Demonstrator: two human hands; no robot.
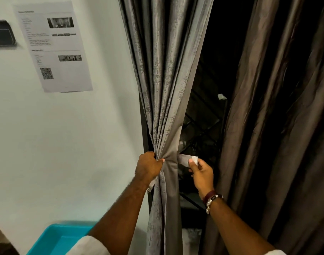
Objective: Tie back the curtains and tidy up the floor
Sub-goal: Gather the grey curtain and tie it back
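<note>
Curtain bunched inside left grip

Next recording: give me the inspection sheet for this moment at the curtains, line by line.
Surface: white wall left of the opening; the floor is hardly in view.
Job's things: grey curtain bunched at mid-height; tieback strap comes round its right side, its end with a white patch not yet fastened. Brown curtain hangs loose at right.
Clutter: turquoise bin at the bottom left, contents not visible.
Grippers: left hand has its grip round the gathered grey curtain; right hand pinches the strap end.
Cables: nothing seen.
Surroundings: printed sheet and dark sign on the wall; the space behind the curtains is dark, with a black frame barely readable.
</note>
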